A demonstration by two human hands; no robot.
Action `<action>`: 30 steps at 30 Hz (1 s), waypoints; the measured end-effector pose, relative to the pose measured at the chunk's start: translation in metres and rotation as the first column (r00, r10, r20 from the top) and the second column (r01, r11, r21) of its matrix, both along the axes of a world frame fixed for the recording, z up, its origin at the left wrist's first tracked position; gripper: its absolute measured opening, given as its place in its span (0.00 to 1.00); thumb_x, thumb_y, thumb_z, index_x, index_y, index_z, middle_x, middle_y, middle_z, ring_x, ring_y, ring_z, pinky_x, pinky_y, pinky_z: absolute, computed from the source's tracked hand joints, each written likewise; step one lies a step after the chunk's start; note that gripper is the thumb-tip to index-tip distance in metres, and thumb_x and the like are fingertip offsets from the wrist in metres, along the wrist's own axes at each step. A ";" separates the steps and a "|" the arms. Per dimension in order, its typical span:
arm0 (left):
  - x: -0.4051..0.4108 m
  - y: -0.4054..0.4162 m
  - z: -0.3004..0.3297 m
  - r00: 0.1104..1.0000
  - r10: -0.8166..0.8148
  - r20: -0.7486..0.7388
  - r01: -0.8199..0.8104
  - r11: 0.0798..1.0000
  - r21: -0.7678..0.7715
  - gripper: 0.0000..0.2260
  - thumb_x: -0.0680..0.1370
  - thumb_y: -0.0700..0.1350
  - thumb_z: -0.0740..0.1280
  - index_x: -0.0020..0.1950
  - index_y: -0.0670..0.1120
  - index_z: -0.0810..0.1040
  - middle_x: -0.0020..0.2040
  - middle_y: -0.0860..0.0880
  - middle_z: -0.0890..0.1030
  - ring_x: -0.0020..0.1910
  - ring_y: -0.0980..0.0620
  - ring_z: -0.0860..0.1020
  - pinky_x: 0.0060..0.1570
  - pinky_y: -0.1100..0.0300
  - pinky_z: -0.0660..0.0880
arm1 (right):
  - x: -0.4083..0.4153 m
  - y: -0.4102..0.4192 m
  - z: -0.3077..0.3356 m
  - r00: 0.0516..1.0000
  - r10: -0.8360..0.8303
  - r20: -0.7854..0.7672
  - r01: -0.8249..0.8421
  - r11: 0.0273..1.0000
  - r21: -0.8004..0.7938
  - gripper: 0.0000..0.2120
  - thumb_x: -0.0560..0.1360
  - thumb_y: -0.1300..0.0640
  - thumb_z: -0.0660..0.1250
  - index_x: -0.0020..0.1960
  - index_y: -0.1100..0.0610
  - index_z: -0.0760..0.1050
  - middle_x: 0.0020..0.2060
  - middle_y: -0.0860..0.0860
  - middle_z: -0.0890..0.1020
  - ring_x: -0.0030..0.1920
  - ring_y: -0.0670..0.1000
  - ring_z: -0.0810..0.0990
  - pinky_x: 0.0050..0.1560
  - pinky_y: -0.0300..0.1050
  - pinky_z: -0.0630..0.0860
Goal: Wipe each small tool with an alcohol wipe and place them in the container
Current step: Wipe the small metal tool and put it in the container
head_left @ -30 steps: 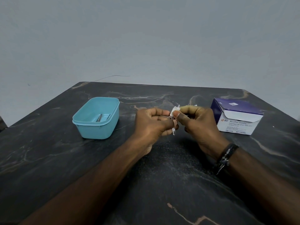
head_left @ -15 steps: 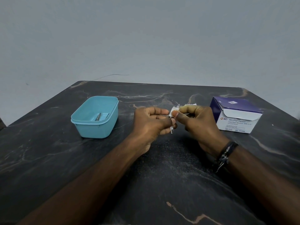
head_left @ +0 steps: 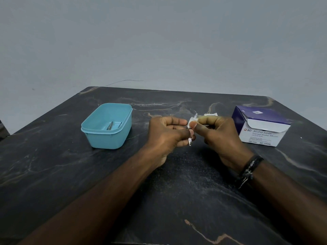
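Note:
My left hand (head_left: 167, 134) pinches a small metal tool (head_left: 190, 142) over the middle of the table; its lower tip pokes out below my fingers and its upper end shows above the wipe. My right hand (head_left: 218, 135) presses a white alcohol wipe (head_left: 192, 120) around the tool's upper part between thumb and forefinger. A light blue plastic container (head_left: 108, 137) stands to the left, with metal tools (head_left: 110, 126) lying on its bottom.
A purple and white box of alcohol swabs (head_left: 261, 127) stands open at the right. A torn white wrapper (head_left: 211, 114) lies just behind my right hand. The dark marbled table (head_left: 177, 191) ends at a grey wall behind.
The wipe has slid slightly along the tool between my right fingers. Both hands stay in about the same place; the view has shifted a little.

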State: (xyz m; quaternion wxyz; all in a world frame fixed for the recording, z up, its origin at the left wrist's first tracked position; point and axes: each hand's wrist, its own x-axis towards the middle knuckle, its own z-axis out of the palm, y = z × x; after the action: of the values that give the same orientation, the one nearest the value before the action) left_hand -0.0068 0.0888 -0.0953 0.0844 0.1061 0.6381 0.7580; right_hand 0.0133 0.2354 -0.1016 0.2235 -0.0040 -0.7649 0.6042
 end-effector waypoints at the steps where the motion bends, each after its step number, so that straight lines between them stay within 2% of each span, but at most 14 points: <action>1: 0.000 0.000 0.000 1.000 0.000 -0.001 0.000 1.000 -0.001 0.12 0.69 0.30 0.75 0.50 0.36 0.79 0.43 0.37 0.85 0.38 0.45 0.86 0.34 0.60 0.81 | 0.000 0.000 0.000 1.000 0.007 0.011 -0.007 1.000 0.004 0.05 0.74 0.61 0.72 0.43 0.63 0.83 0.28 0.46 0.81 0.26 0.39 0.75 0.27 0.29 0.68; 6: 0.000 0.002 -0.001 1.000 -0.002 0.002 0.002 1.000 -0.003 0.12 0.69 0.31 0.75 0.50 0.36 0.79 0.43 0.38 0.85 0.38 0.45 0.86 0.38 0.57 0.83 | -0.001 0.001 0.000 0.997 -0.070 -0.023 0.070 0.997 -0.013 0.03 0.73 0.59 0.74 0.41 0.58 0.83 0.29 0.47 0.81 0.27 0.38 0.74 0.28 0.30 0.69; 10: 0.000 0.003 -0.002 1.000 -0.005 0.005 0.005 1.000 -0.016 0.11 0.69 0.31 0.76 0.49 0.37 0.80 0.42 0.39 0.85 0.38 0.46 0.86 0.36 0.58 0.82 | -0.003 0.004 0.003 0.993 -0.103 -0.053 0.100 0.993 -0.063 0.05 0.74 0.58 0.73 0.44 0.61 0.83 0.26 0.43 0.78 0.25 0.38 0.71 0.28 0.30 0.68; 13: 0.000 0.002 -0.002 1.000 0.001 0.004 -0.001 1.000 -0.017 0.12 0.69 0.31 0.76 0.49 0.37 0.80 0.43 0.38 0.85 0.39 0.44 0.86 0.36 0.58 0.82 | -0.002 0.001 0.000 0.998 -0.058 -0.032 0.058 0.998 -0.019 0.04 0.75 0.60 0.71 0.43 0.61 0.82 0.24 0.42 0.78 0.25 0.38 0.72 0.27 0.29 0.68; 18: 0.000 0.000 0.000 1.000 0.003 -0.005 -0.003 1.000 -0.011 0.12 0.69 0.30 0.75 0.50 0.36 0.79 0.43 0.37 0.85 0.38 0.45 0.85 0.35 0.58 0.82 | -0.001 -0.004 -0.003 1.000 -0.003 0.019 0.003 1.000 0.022 0.07 0.75 0.60 0.71 0.44 0.64 0.82 0.30 0.53 0.81 0.25 0.40 0.73 0.26 0.32 0.68; 21: -0.001 0.001 0.000 1.000 -0.002 -0.006 0.002 1.000 -0.011 0.12 0.69 0.31 0.75 0.50 0.37 0.79 0.43 0.38 0.85 0.39 0.44 0.86 0.38 0.56 0.83 | -0.001 -0.003 -0.001 0.999 -0.045 0.001 0.045 0.999 0.011 0.06 0.75 0.59 0.71 0.41 0.60 0.82 0.29 0.50 0.80 0.26 0.41 0.72 0.27 0.33 0.68; 25: -0.001 0.002 -0.001 1.000 -0.003 -0.007 0.003 0.999 -0.033 0.12 0.68 0.31 0.76 0.50 0.37 0.80 0.43 0.39 0.85 0.40 0.44 0.86 0.36 0.58 0.82 | -0.003 0.000 0.001 0.994 -0.108 -0.035 0.107 0.994 -0.020 0.07 0.76 0.57 0.71 0.40 0.58 0.81 0.26 0.46 0.76 0.26 0.40 0.69 0.28 0.34 0.68; 30: -0.001 0.002 -0.003 1.000 0.012 -0.012 -0.012 0.999 -0.042 0.12 0.69 0.30 0.75 0.49 0.37 0.79 0.43 0.37 0.84 0.39 0.43 0.85 0.37 0.56 0.83 | -0.003 0.000 -0.002 1.000 -0.026 -0.004 0.026 1.000 0.011 0.07 0.77 0.59 0.69 0.42 0.60 0.81 0.24 0.43 0.77 0.25 0.39 0.71 0.27 0.31 0.68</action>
State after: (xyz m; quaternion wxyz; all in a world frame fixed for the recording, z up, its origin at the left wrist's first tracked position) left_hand -0.0082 0.0905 -0.0982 0.0785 0.1048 0.6551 0.7441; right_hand 0.0107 0.2354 -0.1038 0.2329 -0.0116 -0.7678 0.5968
